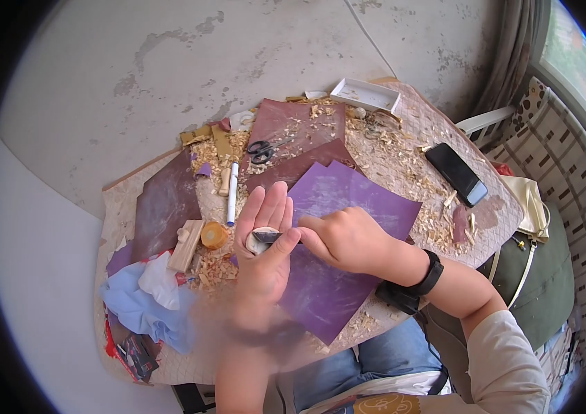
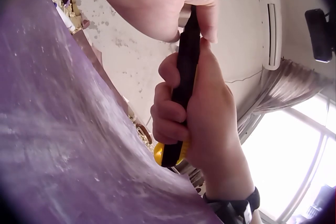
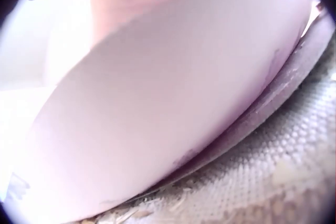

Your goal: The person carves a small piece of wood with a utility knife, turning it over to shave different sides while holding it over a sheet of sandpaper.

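Observation:
My left hand (image 1: 264,270) is palm up over the purple sheet (image 1: 327,290), fingers extended. In its palm lies a small round pale piece (image 1: 254,246), apparently wood, held by the bent thumb. A dark knife blade (image 1: 265,237) crosses this piece. My right hand (image 1: 351,238) comes from the right, its fingers wrapped around the black handle of a utility knife (image 2: 182,95) with a yellow end. In the left wrist view the left hand (image 2: 163,3) hides the blade and most of the piece. Only a pale blurred surface and woven cloth fill most of the right wrist view.
Wood shavings litter the quilted tabletop. Left of the hands are a marker (image 1: 232,196), a wooden block (image 1: 186,245), a yellow round item (image 1: 214,235) and a blue cloth (image 1: 144,297). Scissors (image 1: 260,152), a white tray (image 1: 365,95) and a phone (image 1: 456,174) lie farther off.

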`<state>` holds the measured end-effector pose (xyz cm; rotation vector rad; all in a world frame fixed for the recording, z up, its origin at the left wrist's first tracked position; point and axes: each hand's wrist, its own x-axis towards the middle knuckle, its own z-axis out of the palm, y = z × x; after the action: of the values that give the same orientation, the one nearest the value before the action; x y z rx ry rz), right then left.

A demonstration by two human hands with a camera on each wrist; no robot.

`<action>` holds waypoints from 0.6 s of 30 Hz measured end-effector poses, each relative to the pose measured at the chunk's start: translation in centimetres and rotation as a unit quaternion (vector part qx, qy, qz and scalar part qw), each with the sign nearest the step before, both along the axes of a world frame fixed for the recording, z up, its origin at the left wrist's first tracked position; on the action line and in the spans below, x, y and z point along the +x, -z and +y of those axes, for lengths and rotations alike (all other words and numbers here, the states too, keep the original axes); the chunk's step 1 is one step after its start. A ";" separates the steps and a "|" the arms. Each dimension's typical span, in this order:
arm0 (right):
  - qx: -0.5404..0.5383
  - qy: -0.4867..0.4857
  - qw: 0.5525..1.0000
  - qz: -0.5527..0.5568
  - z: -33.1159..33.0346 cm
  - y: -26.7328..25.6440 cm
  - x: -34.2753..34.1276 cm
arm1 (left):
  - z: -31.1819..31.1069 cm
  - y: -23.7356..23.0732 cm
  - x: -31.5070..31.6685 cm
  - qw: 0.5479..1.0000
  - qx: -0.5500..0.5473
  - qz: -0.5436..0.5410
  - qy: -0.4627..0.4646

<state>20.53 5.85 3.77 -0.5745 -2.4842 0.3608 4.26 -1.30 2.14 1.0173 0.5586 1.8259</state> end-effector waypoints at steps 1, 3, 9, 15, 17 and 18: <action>0.000 0.000 1.000 0.000 -0.1 0.1 -0.1 | 0.0 0.0 0.0 1.000 0.008 0.006 0.000; 0.046 0.028 0.998 0.013 -0.3 0.4 -0.2 | 0.0 -0.1 0.2 1.000 0.016 0.011 0.002; 0.067 0.049 0.996 0.042 -0.4 0.6 -0.3 | -0.2 -1.4 0.8 0.999 -0.013 0.020 -0.031; -0.004 -0.042 0.999 0.017 -0.2 0.4 -0.1 | -0.1 -1.1 0.6 1.000 -0.002 0.014 -0.016; 0.013 -0.027 0.999 0.013 -0.2 0.5 -0.1 | -0.3 -0.9 0.6 0.999 -0.029 0.024 -0.029; 0.030 -0.014 0.999 0.011 -0.2 0.6 -0.2 | -0.2 -0.9 0.6 0.999 -0.027 0.022 -0.028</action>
<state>20.37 5.66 3.20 -0.5101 -2.4756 0.2991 4.91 -1.51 3.05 1.0177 0.6655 1.8301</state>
